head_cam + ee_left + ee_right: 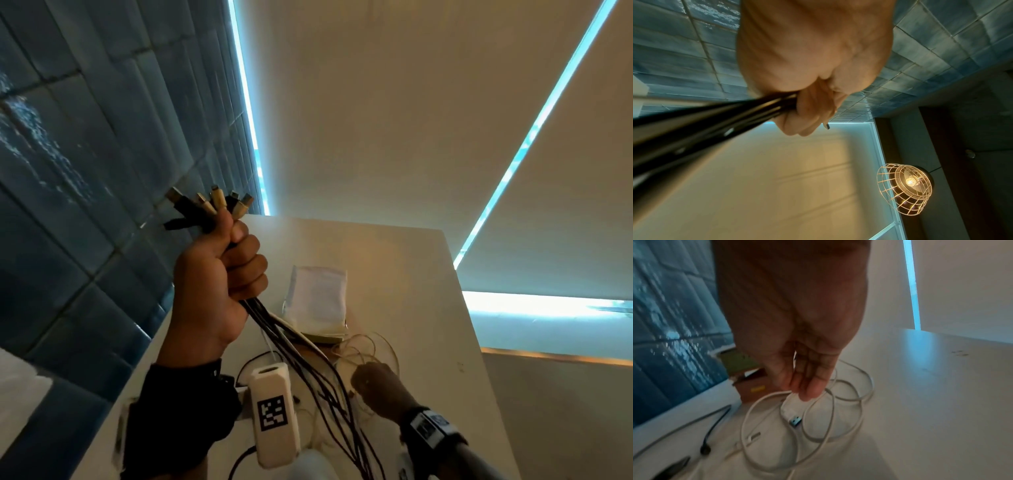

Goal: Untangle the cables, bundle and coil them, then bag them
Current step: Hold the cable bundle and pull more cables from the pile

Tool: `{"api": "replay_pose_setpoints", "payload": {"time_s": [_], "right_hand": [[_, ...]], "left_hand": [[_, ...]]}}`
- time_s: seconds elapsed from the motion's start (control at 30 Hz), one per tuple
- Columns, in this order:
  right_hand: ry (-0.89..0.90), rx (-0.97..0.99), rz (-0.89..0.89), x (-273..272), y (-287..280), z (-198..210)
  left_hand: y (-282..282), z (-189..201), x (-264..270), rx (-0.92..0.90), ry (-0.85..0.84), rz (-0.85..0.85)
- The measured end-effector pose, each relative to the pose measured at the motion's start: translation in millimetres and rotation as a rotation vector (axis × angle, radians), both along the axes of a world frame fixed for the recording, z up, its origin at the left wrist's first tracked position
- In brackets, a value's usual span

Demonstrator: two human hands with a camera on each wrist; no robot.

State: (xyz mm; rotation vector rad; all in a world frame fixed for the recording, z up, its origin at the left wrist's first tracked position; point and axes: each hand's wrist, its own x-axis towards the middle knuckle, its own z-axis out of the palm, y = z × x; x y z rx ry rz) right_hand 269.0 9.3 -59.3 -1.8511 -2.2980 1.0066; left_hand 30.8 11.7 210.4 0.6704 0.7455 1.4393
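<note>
Left hand (219,284) raised in a fist, fingers wrapped tight round a bundle of cables (301,356), mostly black with some white; connector ends (212,205) fan out above the thumb, the strands hang down from the fist to the white table (428,308). Left wrist view shows the same fist clamped on the dark strands (715,123). Right hand (797,337) low over the table, fingertips (809,392) together at a loose white cable (838,402) that lies in loops on the tabletop with its USB plug (795,420) showing; cannot tell whether it pinches the cable or only touches it. White cloth bag (318,298) lies flat on the table beyond the cables. A black cable (715,423) lies near the table's left edge. Blue tiled wall (85,171) left, wire-cage lamp (904,190) lit overhead.
</note>
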Motion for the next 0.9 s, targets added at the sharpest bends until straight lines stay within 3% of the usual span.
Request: {"api": "replay_pose_setpoints", "payload": {"time_s": [0.23,0.47,0.63,0.77,0.83,0.9], "right_hand": [[-0.210,-0.008,-0.020,-33,7,-28],[-0.130,0.024,-0.056,-22,10,-28],[0.324,0.190,-0.171,-23,22,10],[0.903,0.089,-0.344,-32,32,86],[1.125,0.042,-0.346,-37,35,122],[1.212,0.070,-0.276,-43,37,149]], "left_hand": [[2,-7,-9,-0.017,-0.003,-0.009],[5,-18,-13,-0.021,0.013,-0.009],[10,-26,1,-0.008,0.160,-0.037],[9,-27,17,0.007,0.352,-0.054],[10,-30,23,0.003,0.474,-0.048],[11,-35,28,-0.012,0.612,-0.042]]}}
